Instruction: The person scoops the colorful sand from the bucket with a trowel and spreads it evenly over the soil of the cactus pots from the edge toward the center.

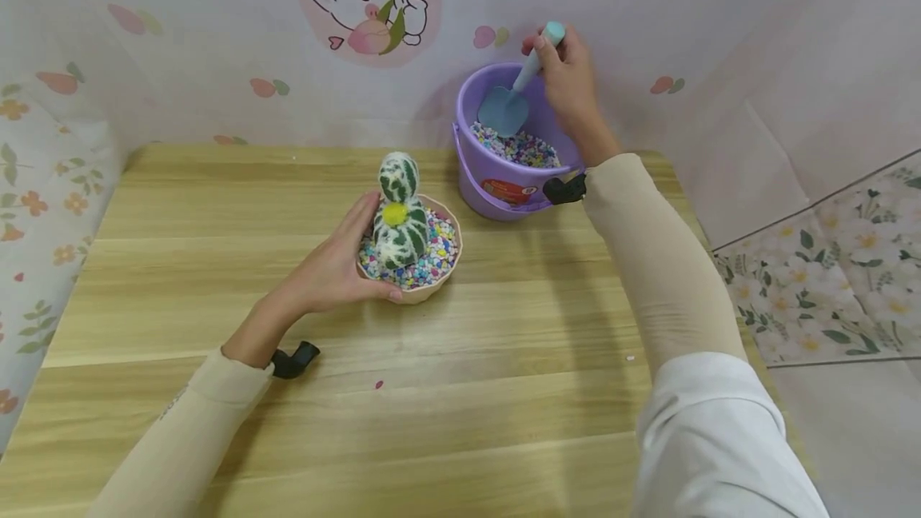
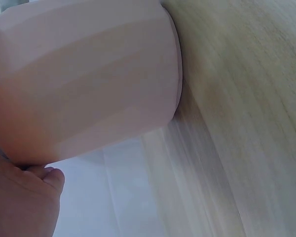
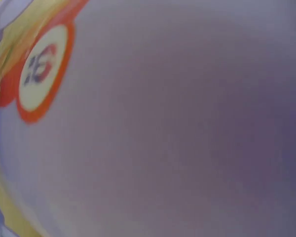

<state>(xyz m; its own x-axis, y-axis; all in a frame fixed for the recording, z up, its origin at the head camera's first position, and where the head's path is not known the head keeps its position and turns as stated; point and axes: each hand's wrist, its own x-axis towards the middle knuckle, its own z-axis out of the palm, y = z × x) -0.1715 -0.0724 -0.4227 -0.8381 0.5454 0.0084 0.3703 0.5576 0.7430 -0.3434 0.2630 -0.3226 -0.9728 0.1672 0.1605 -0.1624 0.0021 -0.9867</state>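
My left hand point(image 1: 334, 266) grips a peach-coloured flower pot point(image 1: 420, 294), thumb at its front and fingers along its left side. Colourful pebbles point(image 1: 439, 250) fill the pot around a green-and-white fuzzy toy cactus point(image 1: 400, 245) with a yellow flower. In the left wrist view the pot's side point(image 2: 89, 79) stands close up, a thumb point(image 2: 24, 192) against it. My right hand point(image 1: 572, 86) holds a blue toy shovel point(image 1: 504, 110) by the handle, its blade inside a purple bucket point(image 1: 471, 186). Below the blade lie more pebbles point(image 1: 532, 152). Only the bucket's wall point(image 3: 163, 123) and label show in the right wrist view.
Both pot and bucket stand on a wood-grain table point(image 1: 460, 406), the bucket at the back right near a cloth backdrop point(image 1: 216, 38) with a rabbit print. A pink pebble point(image 1: 379, 384) and a pale one point(image 1: 630, 358) lie loose on the table.
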